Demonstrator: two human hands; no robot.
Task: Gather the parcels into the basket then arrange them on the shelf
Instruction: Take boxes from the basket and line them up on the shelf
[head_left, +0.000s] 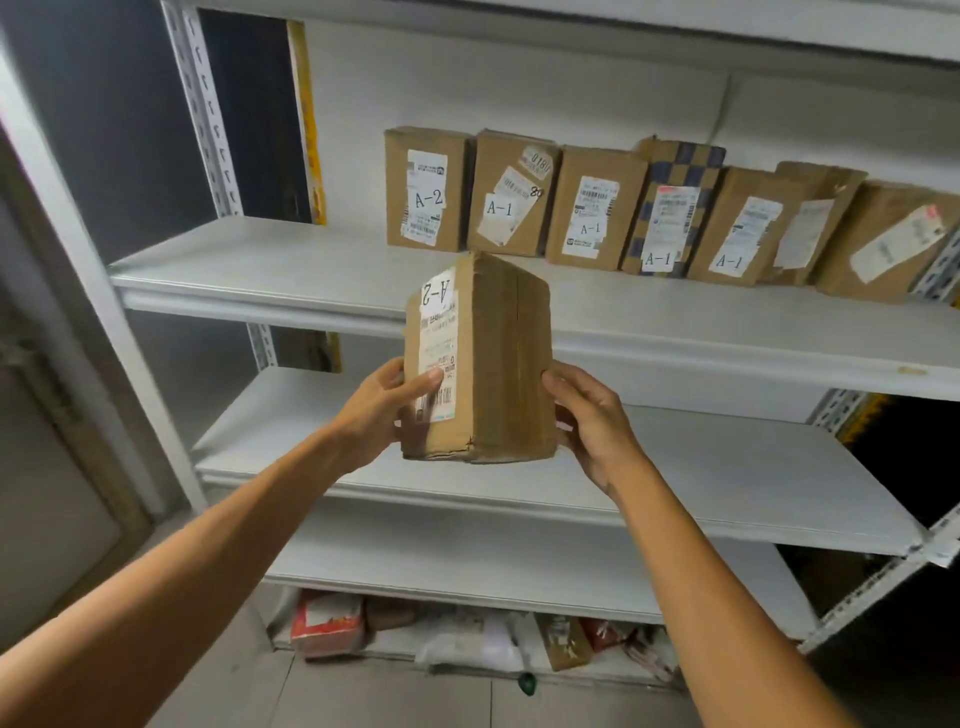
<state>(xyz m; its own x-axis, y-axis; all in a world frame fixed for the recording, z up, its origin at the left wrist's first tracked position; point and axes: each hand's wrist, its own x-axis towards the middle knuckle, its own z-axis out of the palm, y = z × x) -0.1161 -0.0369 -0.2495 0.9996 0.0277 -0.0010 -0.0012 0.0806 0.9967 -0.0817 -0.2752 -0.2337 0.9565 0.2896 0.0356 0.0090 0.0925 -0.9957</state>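
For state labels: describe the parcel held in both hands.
The held parcel is a worn brown cardboard box, upright in the air before the shelf. Its white label, barcode and A-2 mark upside down, is on the left face. The left hand grips that side, thumb on the label; the right hand grips the right edge.

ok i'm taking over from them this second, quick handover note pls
Left hand and right hand both grip the held parcel, one on each side. Its A-2 label reads upside down.
Done: a row of parcels stands at the back of the shelf, with the A-2 parcel leftmost and A-1s next to it.
Left: turn the held one upright and probably set it beside that A-2. This view doesn't show how many more remain.
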